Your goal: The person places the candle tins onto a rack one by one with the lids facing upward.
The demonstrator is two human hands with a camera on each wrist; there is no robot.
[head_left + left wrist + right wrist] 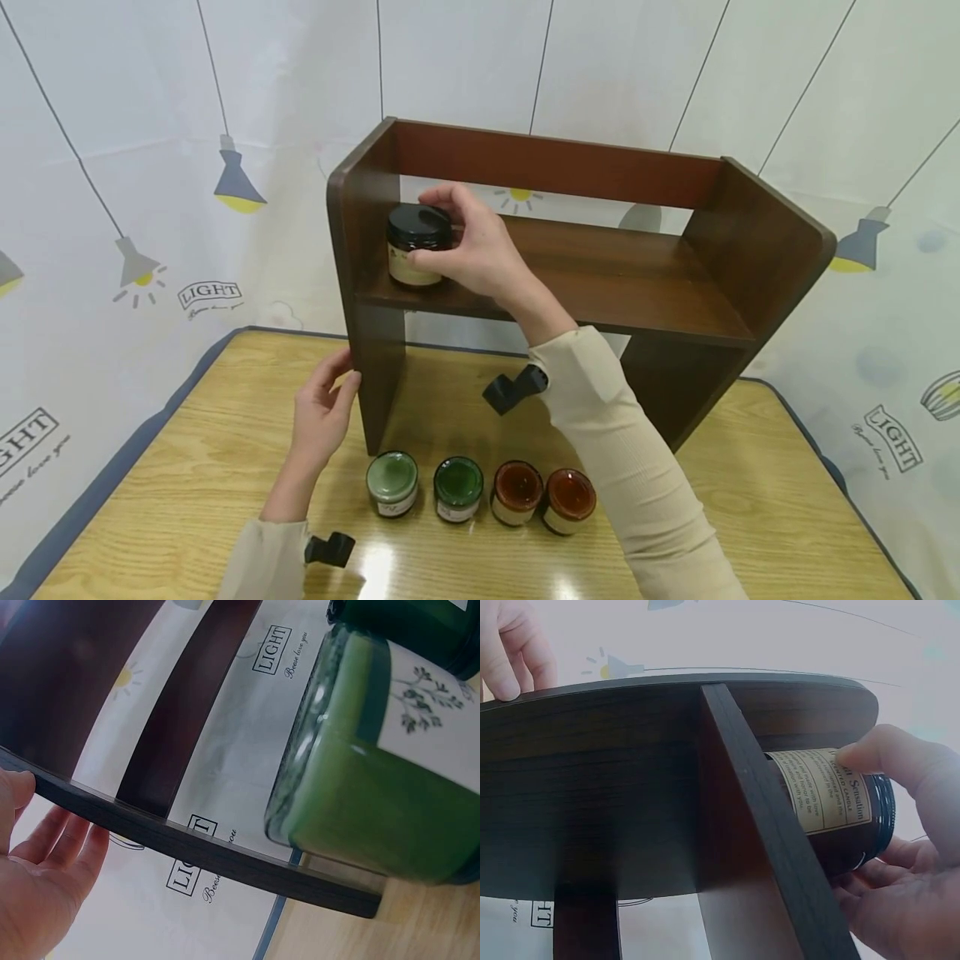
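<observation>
In the head view my right hand (483, 250) grips a dark candle jar (417, 229) with a black lid and cream label. The jar stands upright at the left end of the upper board of a dark brown wooden shelf (622, 283), beside its left side panel (378, 375). "Scented candle" is readable on the jar's label (829, 791) in the right wrist view, with my thumb on the label and fingers round the far side. Lower down, my left hand (321, 412) holds the front edge of that panel, thumb on one side and fingers (71, 844) on the other.
On the wooden table (187, 467), in front of the shelf, stand a light green jar (392, 481), a dark green jar (458, 489) and two amber jars (517, 492), in a row. Behind the shelf hangs a white cloth (300, 108) printed with lamps.
</observation>
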